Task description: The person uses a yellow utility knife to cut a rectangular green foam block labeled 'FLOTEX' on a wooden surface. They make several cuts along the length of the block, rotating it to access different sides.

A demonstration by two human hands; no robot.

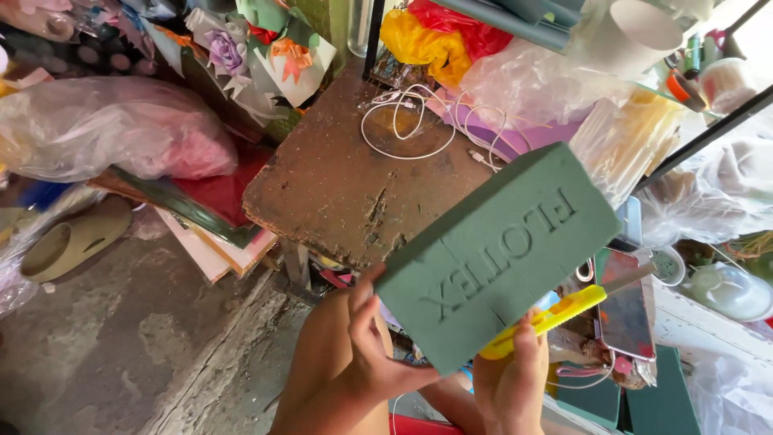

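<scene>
The left hand [366, 346] grips the near left end of a green foam block [503, 254], fingers curled on its edge. The block is up in the air, tilted, in front of a worn brown table [338, 177]. The right hand [511, 387] is closed around a yellow cutter knife [547, 318], which lies against the block's near right edge; its blade may be touching the foam, but that is hard to see. A white cable [407, 121] lies on the far side of the table. A phone [626, 302] sits to the right.
</scene>
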